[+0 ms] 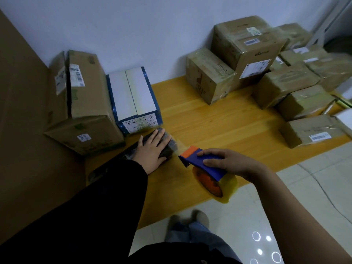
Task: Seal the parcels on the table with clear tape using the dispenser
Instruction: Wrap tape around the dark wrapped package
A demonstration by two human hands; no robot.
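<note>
Nearest me, my right hand [228, 162] has its fingers clenched around the blue tape dispenser [202, 164], held above the near edge of the wooden worktop [219, 121]. Just left of it, my left hand [152, 151] lies flat, fingers released and straight, pressing on a small dark parcel [169, 144]. A strip of clear tape [181, 147] runs from the dispenser's orange nose to that parcel. Beyond it stand 1 blue-and-white box [133, 96] and 1 large cardboard box [87, 103]; taped parcels [285, 82] are stacked far right.

Pale wall [133, 25], tiled floor [285, 187], brown board [28, 130]
</note>
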